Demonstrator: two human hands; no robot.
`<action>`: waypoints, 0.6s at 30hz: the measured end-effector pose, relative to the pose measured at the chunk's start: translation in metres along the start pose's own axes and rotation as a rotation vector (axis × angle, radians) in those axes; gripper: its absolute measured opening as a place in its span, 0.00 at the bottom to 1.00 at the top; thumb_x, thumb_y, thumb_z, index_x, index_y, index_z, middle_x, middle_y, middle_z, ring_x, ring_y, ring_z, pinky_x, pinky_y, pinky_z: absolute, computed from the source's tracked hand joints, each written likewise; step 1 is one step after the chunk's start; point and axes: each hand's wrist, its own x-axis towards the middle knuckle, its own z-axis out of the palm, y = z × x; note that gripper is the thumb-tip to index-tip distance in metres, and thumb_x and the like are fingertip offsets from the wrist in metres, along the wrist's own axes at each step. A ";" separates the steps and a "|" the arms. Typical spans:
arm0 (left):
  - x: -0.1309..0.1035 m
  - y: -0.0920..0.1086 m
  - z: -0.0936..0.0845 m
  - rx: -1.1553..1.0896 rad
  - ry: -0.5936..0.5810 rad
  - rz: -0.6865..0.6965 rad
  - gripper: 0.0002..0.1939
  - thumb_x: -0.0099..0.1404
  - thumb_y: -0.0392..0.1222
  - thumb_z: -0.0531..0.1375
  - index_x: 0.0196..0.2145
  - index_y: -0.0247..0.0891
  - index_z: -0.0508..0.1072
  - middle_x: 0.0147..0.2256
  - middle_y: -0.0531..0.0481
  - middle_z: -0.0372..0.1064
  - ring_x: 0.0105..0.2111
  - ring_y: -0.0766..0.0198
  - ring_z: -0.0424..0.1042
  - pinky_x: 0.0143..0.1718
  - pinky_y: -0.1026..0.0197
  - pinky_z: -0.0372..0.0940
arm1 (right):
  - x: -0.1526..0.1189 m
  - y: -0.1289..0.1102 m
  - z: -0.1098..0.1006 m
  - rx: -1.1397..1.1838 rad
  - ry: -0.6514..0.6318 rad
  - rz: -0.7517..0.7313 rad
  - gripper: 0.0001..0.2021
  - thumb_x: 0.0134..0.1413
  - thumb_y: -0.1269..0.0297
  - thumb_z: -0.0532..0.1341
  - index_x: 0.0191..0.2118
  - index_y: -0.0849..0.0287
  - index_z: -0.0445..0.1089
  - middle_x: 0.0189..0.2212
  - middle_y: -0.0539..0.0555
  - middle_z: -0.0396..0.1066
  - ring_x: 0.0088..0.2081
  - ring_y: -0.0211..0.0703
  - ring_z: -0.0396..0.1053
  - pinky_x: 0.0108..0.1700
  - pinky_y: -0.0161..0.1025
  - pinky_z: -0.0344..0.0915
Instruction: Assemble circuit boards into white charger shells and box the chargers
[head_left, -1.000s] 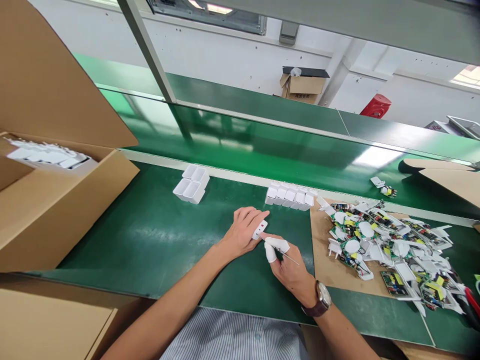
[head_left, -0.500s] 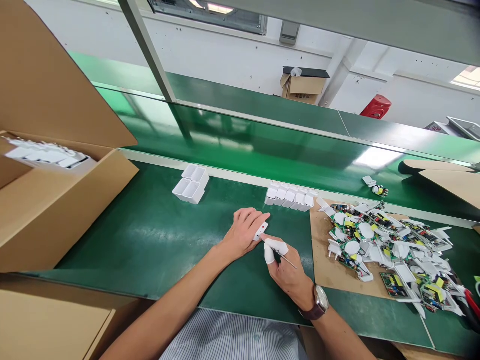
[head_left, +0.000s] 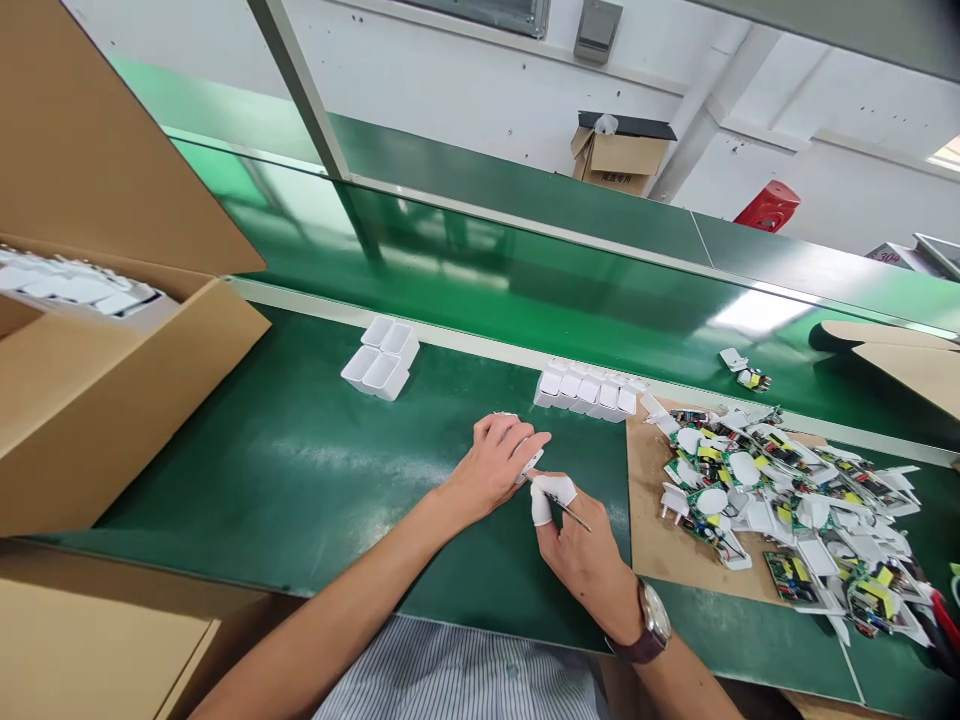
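Note:
My left hand [head_left: 495,465] is closed over a small white plastic charger housing [head_left: 533,462], pressing it on the green bench. Most of the housing is hidden under the fingers. My right hand [head_left: 581,545], with white finger cots on thumb and forefinger, pinches a slim metal tool [head_left: 571,513]. Its front end is by the housing's near side; whether it touches cannot be made out. Behind the hands stands a row of white charger cases [head_left: 585,390] with small boards or lids on top. Several open, hollow white cases [head_left: 380,358] form a block further left.
A pile of green circuit boards and white plastic parts [head_left: 787,510] covers a cardboard sheet [head_left: 645,540] on the right. At left stands a big open carton [head_left: 172,380] holding white pieces. Two loose parts [head_left: 752,379] lie beyond the bench's back rail. Red-handled pliers [head_left: 946,612] show at the right edge.
The view has shifted slightly. The housing has tilted under my left fingers, so its face with the red mark no longer shows. My right hand keeps its pinch on the metal tool.

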 end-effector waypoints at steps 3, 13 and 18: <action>0.000 0.000 0.002 0.021 0.011 -0.006 0.28 0.70 0.33 0.55 0.66 0.43 0.61 0.52 0.40 0.71 0.56 0.46 0.65 0.56 0.43 0.56 | 0.002 -0.004 0.000 -0.046 -0.028 0.004 0.08 0.67 0.73 0.53 0.40 0.54 0.66 0.30 0.53 0.74 0.28 0.44 0.74 0.30 0.37 0.69; 0.000 -0.003 0.003 -0.108 0.189 -0.054 0.20 0.72 0.41 0.60 0.59 0.40 0.65 0.49 0.41 0.73 0.54 0.48 0.66 0.54 0.45 0.58 | -0.002 0.003 -0.012 0.135 0.052 0.025 0.09 0.68 0.69 0.56 0.46 0.54 0.73 0.37 0.54 0.80 0.41 0.46 0.80 0.45 0.40 0.78; -0.002 -0.004 -0.005 -0.251 0.319 -0.336 0.24 0.62 0.52 0.71 0.50 0.43 0.70 0.45 0.44 0.73 0.51 0.48 0.67 0.51 0.45 0.64 | -0.012 0.003 -0.045 0.149 0.174 -0.029 0.12 0.67 0.71 0.60 0.52 0.51 0.72 0.45 0.55 0.78 0.45 0.44 0.78 0.49 0.42 0.77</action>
